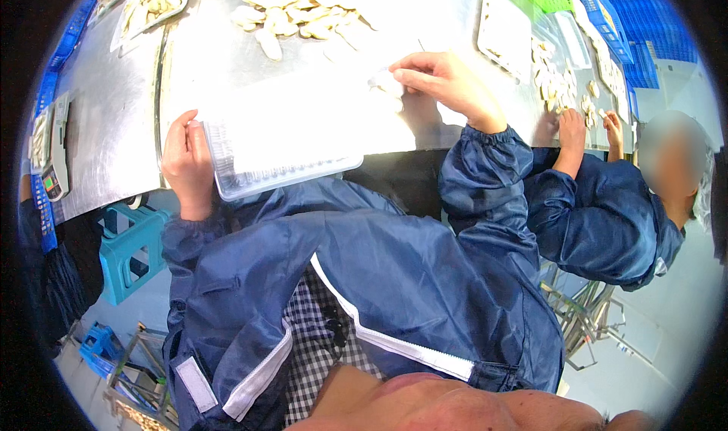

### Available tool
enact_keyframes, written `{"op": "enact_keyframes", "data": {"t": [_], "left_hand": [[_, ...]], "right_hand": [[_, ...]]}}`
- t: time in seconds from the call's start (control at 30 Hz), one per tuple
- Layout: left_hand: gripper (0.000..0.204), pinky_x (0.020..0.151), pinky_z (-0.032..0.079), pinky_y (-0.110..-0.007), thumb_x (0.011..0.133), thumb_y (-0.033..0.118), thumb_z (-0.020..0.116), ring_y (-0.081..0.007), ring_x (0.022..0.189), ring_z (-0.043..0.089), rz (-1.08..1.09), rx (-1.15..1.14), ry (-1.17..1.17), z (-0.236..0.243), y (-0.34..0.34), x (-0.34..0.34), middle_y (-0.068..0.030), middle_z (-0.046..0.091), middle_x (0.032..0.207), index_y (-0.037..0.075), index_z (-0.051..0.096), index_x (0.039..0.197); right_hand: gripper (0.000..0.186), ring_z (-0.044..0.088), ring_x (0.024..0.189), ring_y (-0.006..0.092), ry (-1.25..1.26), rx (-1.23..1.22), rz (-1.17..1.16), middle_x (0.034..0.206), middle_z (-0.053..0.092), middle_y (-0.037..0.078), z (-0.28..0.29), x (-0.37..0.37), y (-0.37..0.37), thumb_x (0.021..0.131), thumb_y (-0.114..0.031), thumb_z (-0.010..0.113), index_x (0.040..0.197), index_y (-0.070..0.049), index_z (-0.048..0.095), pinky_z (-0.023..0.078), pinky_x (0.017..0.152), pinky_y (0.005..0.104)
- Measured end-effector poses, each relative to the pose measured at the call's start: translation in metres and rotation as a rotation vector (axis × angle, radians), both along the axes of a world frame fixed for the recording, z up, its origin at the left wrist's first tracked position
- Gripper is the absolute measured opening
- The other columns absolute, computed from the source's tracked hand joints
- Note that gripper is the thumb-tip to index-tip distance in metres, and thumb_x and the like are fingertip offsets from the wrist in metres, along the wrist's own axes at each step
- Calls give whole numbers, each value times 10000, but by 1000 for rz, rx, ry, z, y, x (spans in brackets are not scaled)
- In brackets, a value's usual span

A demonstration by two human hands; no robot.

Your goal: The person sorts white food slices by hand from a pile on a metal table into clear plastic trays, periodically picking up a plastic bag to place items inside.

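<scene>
My left hand [186, 162] grips the left rim of a clear plastic tray [288, 147] that lies at the near edge of a steel table [106, 128]. Glare washes out the tray's inside. My right hand [444, 78] reaches past the tray's far right corner, fingers pinched on a small pale food piece [387, 81]. A heap of pale flat food pieces [299, 10] lies on the table beyond the tray. Both my forearms wear dark blue sleeves with elastic cuffs.
A co-worker in a dark blue coat sits to my right, both hands [588, 131] among more pale pieces [557, 86]. A filled tray [152, 3] sits far left, a small scale [54, 147] at the left edge, a teal stool [129, 249] below, blue crates [629, 21] far right.
</scene>
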State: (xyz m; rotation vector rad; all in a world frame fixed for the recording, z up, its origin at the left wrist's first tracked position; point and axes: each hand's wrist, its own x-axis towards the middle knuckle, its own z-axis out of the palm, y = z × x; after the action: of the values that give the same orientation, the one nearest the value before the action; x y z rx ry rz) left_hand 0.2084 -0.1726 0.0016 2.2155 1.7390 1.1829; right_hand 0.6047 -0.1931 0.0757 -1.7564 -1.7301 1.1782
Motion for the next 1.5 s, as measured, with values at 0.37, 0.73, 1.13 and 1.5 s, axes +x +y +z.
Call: {"op": "enact_keyframes", "data": {"t": [0.37,0.73,1.13,1.5], "left_hand": [[200,598,437,-289,988,82,549,-148,646,548,-40,-36,-83,0,4,4,-111,647,789,-1,695,1098],[166,657,522,-348,947,37,576,-269,734,675,16,-12,39,2,-1,-1,-158,705,895,-1,703,1047],[175,629,502,-342,952,48,558,-247,679,632,-12,-77,-63,0,4,11,-153,692,873,-9,704,1030],[197,673,503,-321,983,76,545,-230,742,650,37,-104,-42,2,-1,3,-150,696,871,-1,698,1079]], "right_hand": [[327,695,792,328,-620,651,-180,863,722,146,-61,-17,86,852,-335,707,976,-33,727,542,751,385],[338,663,730,155,-174,26,-21,792,701,79,-3,7,20,872,-326,753,1019,-22,734,529,666,288],[261,694,814,240,-618,743,-66,957,705,135,-56,-9,113,865,-298,732,968,-58,739,538,745,332],[278,683,755,158,-312,591,-59,822,724,93,-47,-20,115,854,-267,750,989,-25,738,535,705,296]]}}
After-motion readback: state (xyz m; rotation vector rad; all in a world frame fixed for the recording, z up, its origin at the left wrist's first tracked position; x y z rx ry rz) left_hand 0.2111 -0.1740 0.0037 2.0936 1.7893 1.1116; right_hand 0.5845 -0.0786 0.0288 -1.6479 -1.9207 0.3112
